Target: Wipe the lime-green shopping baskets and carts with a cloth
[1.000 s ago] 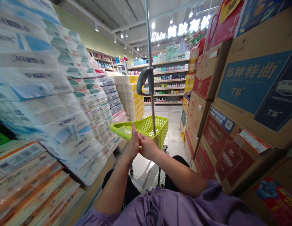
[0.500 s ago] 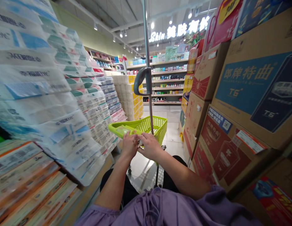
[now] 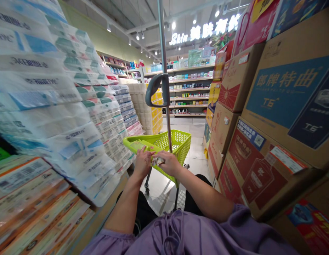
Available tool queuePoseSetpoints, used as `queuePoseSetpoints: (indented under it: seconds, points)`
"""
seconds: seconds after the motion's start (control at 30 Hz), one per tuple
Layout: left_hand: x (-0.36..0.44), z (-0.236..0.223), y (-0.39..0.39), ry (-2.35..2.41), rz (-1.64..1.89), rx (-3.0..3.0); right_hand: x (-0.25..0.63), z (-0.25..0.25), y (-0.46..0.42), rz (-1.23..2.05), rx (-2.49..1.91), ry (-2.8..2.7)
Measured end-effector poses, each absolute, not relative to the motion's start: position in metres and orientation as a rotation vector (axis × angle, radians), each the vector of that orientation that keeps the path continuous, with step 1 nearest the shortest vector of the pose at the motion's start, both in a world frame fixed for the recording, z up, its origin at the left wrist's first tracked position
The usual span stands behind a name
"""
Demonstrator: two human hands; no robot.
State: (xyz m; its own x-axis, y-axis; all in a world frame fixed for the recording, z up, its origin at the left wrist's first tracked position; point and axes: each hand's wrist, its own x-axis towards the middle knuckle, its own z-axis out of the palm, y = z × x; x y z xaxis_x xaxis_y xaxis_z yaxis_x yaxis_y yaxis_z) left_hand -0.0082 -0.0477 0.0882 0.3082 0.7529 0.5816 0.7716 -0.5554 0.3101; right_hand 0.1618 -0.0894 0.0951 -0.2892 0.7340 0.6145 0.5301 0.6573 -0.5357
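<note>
A lime-green shopping cart basket point(image 3: 183, 150) stands directly before me, with its handle bar on my side. My left hand point(image 3: 142, 162) is closed at the handle, fingers curled against its label panel point(image 3: 137, 145). Just to its right, my right hand point(image 3: 169, 163) is closed on a small crumpled pale thing point(image 3: 157, 161), whose kind I cannot make out. The two hands nearly meet at that thing. A metal pole point(image 3: 167, 122) with a grey loop grip point(image 3: 148, 94) rises from the cart.
Wrapped tissue packs point(image 3: 71, 141) are piled high on the left, with orange-edged packs point(image 3: 42, 205) nearer me. Cardboard cartons point(image 3: 281, 85) form a wall on the right. A tiled aisle point(image 3: 196, 138) leads to stocked shelves point(image 3: 188, 90).
My hands have drawn slightly apart, and more of the crumpled pale thing shows by my right hand. The left hand shifted a little left. The view has moved slightly.
</note>
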Motion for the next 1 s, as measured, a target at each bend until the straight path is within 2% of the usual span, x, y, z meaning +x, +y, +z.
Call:
queuePoseSetpoints:
  seconds: [0.27, 0.5, 0.57, 0.67, 0.8, 1.0]
  points:
    - [-0.031, 0.085, -0.042, -1.465, -1.235, -2.493, 0.148, 0.093, -0.093, 0.347, -0.787, -1.967]
    - [-0.051, 0.102, -0.041, -1.585, -1.320, -2.441, 0.141, 0.081, -0.094, 0.034, -0.791, -2.049]
    - [-0.049, 0.117, -0.050, -1.714, -1.193, -2.442, 0.151, 0.081, -0.092, -0.011, -0.820, -2.019]
    - [-0.031, 0.138, -0.070, -1.892, -0.732, -2.429, 0.166, 0.081, -0.085, -0.033, -0.930, -1.779]
    - [0.007, 0.141, -0.091, -1.832, -0.222, -2.326, 0.167, 0.065, -0.074, 0.073, -1.023, -1.738]
    - [0.023, 0.112, -0.094, -1.680, -0.288, -2.166, 0.160, 0.043, -0.065, 0.275, -1.014, -1.876]
